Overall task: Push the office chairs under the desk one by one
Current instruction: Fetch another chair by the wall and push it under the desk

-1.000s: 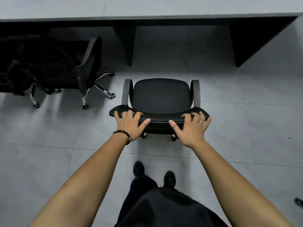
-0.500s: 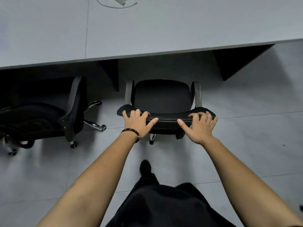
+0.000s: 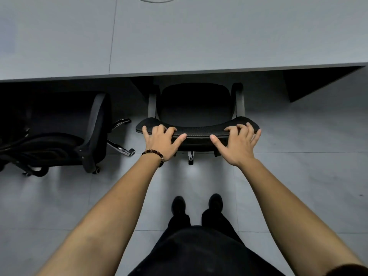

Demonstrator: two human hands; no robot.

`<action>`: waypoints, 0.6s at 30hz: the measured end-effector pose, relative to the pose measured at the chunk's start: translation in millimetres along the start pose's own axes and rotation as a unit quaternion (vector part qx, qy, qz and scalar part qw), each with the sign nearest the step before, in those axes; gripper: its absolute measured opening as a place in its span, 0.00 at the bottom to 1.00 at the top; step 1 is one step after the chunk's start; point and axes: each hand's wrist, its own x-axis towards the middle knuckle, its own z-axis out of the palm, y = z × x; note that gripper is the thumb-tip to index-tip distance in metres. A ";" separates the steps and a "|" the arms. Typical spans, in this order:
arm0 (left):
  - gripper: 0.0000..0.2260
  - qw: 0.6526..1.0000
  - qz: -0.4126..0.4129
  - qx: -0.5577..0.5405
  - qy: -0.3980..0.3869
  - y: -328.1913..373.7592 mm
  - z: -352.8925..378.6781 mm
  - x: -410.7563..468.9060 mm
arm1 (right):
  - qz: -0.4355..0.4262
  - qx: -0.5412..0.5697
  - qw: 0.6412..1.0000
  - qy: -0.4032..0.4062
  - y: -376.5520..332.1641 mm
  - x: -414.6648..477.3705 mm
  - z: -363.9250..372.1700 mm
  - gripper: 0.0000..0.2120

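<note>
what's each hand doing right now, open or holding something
Left hand: closed, gripping the chair backrest.
Right hand: closed, gripping the same backrest.

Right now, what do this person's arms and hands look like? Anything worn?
Both forearms are bare; no gloves or rings show. The left hand has a bracelet of dark brown round beads at its wrist. The right hand wears nothing; a dark sleeve edge shows high on that arm.

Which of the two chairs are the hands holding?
The middle chair, facing the desk: the left hand and the right hand grip its backrest. The other chair stands untouched at the left, turned sideways.
</note>
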 end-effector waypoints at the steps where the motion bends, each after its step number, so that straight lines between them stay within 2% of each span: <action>1: 0.28 1.000 -0.008 -0.002 0.002 -1.5 1.1 -0.6 | -0.009 -0.004 1.000 -0.002 -2.0 3.1 -1.0 0.38; 8: 0.28 0.999 -0.049 -0.009 0.013 -27.3 8.3 -32.4 | -0.059 -0.013 0.998 -0.023 -18.9 -10.2 4.4 0.37; 11: 0.31 0.998 -0.054 -0.018 0.012 -40.2 11.6 -50.8 | -0.075 -0.002 0.997 -0.032 -23.0 -28.2 11.0 0.34; 18: 0.30 0.999 -0.045 -0.019 0.021 -49.4 20.6 -86.3 | -0.074 -0.008 0.997 -0.019 -23.0 -65.6 23.3 0.31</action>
